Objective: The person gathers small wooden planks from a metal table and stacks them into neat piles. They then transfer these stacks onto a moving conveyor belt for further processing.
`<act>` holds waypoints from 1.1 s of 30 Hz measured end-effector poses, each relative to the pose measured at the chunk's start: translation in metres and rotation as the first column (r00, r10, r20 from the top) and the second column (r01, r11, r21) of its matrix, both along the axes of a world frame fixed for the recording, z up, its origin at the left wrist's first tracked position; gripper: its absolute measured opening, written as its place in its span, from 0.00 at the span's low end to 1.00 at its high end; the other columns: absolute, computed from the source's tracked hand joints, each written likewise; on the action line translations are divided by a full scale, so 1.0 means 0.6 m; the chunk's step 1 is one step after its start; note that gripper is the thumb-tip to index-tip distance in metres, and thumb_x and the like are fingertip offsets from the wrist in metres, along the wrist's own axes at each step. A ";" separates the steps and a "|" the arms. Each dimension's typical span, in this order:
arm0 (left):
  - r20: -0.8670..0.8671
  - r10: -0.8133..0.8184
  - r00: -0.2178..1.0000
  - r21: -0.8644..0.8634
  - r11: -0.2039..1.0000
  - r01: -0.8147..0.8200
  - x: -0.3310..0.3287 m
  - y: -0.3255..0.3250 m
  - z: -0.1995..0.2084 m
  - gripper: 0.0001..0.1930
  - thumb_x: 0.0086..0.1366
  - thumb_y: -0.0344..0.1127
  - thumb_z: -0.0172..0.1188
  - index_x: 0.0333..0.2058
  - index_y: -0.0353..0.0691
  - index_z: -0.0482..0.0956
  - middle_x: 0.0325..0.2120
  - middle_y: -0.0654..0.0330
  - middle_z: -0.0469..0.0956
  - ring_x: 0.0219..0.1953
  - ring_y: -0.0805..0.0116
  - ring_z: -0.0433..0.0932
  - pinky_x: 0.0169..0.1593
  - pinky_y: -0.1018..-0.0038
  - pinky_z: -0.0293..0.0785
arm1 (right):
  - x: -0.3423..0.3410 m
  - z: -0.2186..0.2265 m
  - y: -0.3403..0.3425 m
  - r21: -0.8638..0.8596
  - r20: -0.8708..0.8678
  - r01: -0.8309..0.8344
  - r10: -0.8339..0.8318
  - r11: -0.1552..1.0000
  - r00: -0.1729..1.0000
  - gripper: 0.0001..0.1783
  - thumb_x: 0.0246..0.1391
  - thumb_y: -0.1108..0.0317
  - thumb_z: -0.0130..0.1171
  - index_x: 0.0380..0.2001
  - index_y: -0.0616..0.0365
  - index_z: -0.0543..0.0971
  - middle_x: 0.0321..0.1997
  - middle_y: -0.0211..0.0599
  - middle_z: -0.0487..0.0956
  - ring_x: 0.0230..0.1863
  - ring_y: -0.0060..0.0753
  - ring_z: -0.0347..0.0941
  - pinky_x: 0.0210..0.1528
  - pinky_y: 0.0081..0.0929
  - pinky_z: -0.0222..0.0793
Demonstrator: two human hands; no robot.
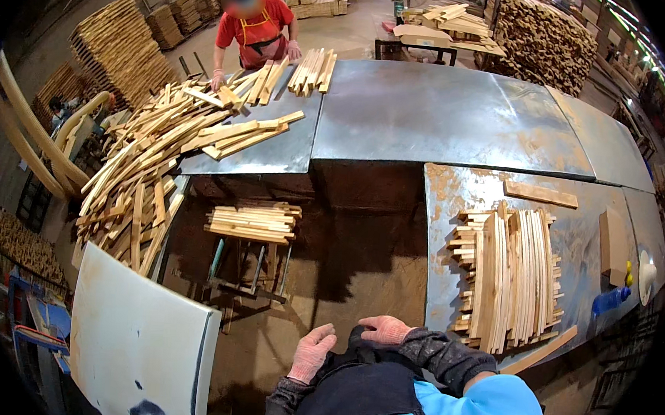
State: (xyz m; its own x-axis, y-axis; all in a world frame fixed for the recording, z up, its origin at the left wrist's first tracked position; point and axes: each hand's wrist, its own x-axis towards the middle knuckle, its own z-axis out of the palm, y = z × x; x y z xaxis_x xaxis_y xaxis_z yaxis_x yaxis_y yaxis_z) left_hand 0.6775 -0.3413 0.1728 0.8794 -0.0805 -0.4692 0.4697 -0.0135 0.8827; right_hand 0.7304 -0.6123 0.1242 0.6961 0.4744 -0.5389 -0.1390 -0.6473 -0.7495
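Observation:
My left hand (312,353), in a pale pink knit glove, hovers in front of my dark apron (366,395). Its fingers look loosely stretched out and nothing shows in them. My right hand (386,329), gloved the same way, rests against or just above the apron's upper edge, fingers extended to the left and holding nothing visible. Closest to my right arm is a pile of wooden strips (524,275), layered crosswise on a metal-topped table (440,238). Ahead and to the left, a small stack of wooden strips (250,222) lies on a metal stand (255,268).
A co-worker in a red shirt (264,21) stands behind the far metal table (432,110), by a large heap of loose strips (151,156). A pale panel (140,317) rises at left. A loose board (540,194), cardboard box (613,246) and blue bottle (610,301) lie right.

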 end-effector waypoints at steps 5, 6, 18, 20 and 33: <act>-0.070 -0.097 0.993 0.010 0.995 0.098 0.117 -0.048 0.001 0.26 0.73 0.38 0.66 0.64 0.31 0.78 0.57 0.52 0.84 0.59 0.64 0.82 0.63 0.71 0.76 | 0.041 -0.050 -0.056 0.083 0.130 0.090 -0.100 0.993 0.986 0.35 0.65 0.52 0.65 0.70 0.57 0.76 0.63 0.51 0.84 0.64 0.50 0.80 0.68 0.38 0.74; -0.057 -0.132 0.990 0.047 0.990 0.135 0.139 -0.053 -0.006 0.26 0.73 0.39 0.66 0.64 0.31 0.78 0.57 0.52 0.84 0.59 0.64 0.82 0.63 0.71 0.76 | 0.052 -0.059 -0.062 0.088 0.130 0.112 -0.123 0.990 0.984 0.35 0.65 0.52 0.65 0.70 0.58 0.76 0.63 0.51 0.84 0.63 0.49 0.81 0.68 0.37 0.75; -0.067 -0.393 0.917 0.114 0.910 0.399 0.426 -0.098 -0.077 0.28 0.73 0.43 0.66 0.66 0.34 0.77 0.59 0.50 0.84 0.61 0.61 0.82 0.65 0.70 0.76 | 0.255 0.005 -0.096 -0.021 -0.192 0.462 -0.457 0.887 0.868 0.35 0.65 0.54 0.66 0.70 0.62 0.75 0.59 0.50 0.86 0.60 0.46 0.83 0.63 0.35 0.76; -0.048 -0.410 0.911 0.123 0.903 0.412 0.493 -0.095 -0.096 0.28 0.73 0.43 0.66 0.66 0.34 0.77 0.59 0.50 0.84 0.61 0.61 0.82 0.65 0.69 0.76 | 0.312 -0.009 -0.103 -0.022 -0.140 0.456 -0.454 0.890 0.880 0.35 0.65 0.55 0.66 0.70 0.63 0.75 0.60 0.51 0.85 0.60 0.46 0.83 0.63 0.35 0.76; -0.039 -0.352 0.935 0.168 0.920 0.353 0.838 -0.069 -0.059 0.27 0.72 0.42 0.65 0.65 0.32 0.78 0.59 0.47 0.84 0.61 0.57 0.82 0.66 0.68 0.75 | 0.644 0.004 -0.120 -0.099 -0.073 0.492 -0.499 0.865 0.863 0.37 0.64 0.53 0.67 0.69 0.64 0.75 0.68 0.53 0.81 0.69 0.48 0.78 0.71 0.34 0.71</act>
State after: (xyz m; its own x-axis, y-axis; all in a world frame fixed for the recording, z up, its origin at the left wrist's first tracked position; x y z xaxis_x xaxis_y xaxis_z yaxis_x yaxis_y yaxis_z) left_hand 1.1805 -0.3825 0.1373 0.8050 -0.3034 -0.5099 0.4139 -0.3286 0.8489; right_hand 1.1167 -0.6845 0.1268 0.7734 0.0359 -0.6329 -0.5231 -0.5278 -0.6692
